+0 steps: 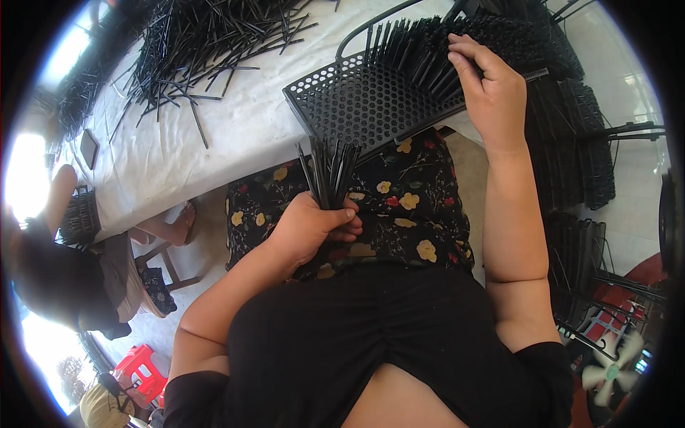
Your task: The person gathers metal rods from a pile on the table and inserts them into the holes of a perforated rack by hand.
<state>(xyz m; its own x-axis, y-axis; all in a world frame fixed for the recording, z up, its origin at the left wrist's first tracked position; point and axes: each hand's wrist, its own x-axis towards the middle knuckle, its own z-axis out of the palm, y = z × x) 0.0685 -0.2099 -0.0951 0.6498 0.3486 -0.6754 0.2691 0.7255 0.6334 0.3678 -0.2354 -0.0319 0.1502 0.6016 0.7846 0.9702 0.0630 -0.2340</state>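
My left hand (314,225) is wrapped around a bundle of thin black strips (332,167), their ends fanning upward over my lap. At the edge of the white-covered table lies a black panel (349,107) full of hexagonal holes. Dense black strips (428,60) stand up from its right part, while the left part shows bare holes. Over those standing strips is my right hand (489,89), fingers curled and thumb toward the fingertips in a pinch. What sits between those fingertips cannot be made out against the black.
Loose black strips (207,46) are heaped on the white table cover (207,153). Stacked bristled black panels (571,143) stand at my right. A small fan (612,372) is at lower right. Another person (61,278) sits at left, near a red stool (143,371).
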